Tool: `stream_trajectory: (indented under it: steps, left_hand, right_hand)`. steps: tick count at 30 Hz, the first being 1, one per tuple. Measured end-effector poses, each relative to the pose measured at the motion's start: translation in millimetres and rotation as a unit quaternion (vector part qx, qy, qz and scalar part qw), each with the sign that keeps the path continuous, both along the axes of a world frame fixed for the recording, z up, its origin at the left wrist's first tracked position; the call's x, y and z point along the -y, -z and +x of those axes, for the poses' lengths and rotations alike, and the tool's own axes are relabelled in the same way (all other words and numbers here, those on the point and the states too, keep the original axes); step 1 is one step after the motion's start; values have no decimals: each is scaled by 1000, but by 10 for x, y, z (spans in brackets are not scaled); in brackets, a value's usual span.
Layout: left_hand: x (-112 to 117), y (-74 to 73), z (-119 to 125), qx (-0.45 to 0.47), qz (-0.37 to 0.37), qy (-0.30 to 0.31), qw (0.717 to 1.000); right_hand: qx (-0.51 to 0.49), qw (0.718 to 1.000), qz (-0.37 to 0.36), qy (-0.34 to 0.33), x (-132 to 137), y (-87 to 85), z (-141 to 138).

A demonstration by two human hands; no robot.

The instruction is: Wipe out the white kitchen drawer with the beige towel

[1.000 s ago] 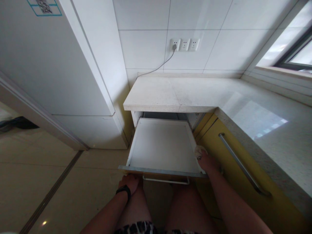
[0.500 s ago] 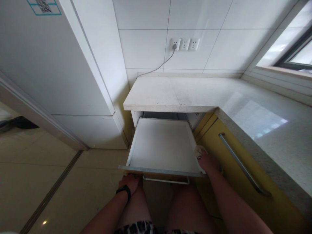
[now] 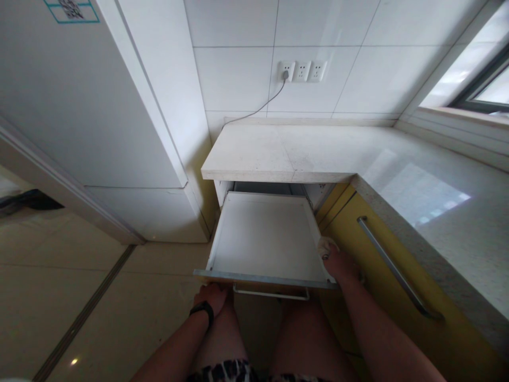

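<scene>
A white drawer [image 3: 262, 233] stands pulled out from under the counter, with nothing lying in it. At its right side wall, my right hand [image 3: 342, 264] is closed on a bunched whitish cloth [image 3: 326, 245], which touches the wall's top edge near the front. My left hand [image 3: 212, 298] is by my left knee, just below the left end of the drawer front [image 3: 262, 278]. Its fingers are mostly hidden, and whether they touch the drawer front does not show. A bar handle [image 3: 270, 293] runs along the front between my hands.
The pale countertop [image 3: 254, 148] overhangs the drawer and turns along the right. Below it is a yellow cabinet door [image 3: 358, 249] with a metal handle [image 3: 397, 268], close to my right arm. A tall white cabinet [image 3: 119, 116] stands left. A cord runs from the wall sockets [image 3: 302, 71].
</scene>
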State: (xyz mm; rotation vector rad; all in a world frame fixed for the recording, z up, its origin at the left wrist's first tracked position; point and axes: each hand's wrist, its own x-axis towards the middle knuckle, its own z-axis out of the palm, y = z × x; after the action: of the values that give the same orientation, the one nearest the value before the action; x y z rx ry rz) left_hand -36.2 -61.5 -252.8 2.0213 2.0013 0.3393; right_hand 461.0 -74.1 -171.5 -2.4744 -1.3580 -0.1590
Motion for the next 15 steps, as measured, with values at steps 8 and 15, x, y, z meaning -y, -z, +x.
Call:
stream_trajectory:
  steps: [8, 15]
  left_hand:
    - [5, -17, 10, -2, -3, 1, 1000]
    - [-4, 16, 5, -8, -6, -13, 1000]
  right_hand:
    - [3, 1000, -4, -8, -18, 24, 36]
    - [2, 1000, 0, -4, -5, 0, 10]
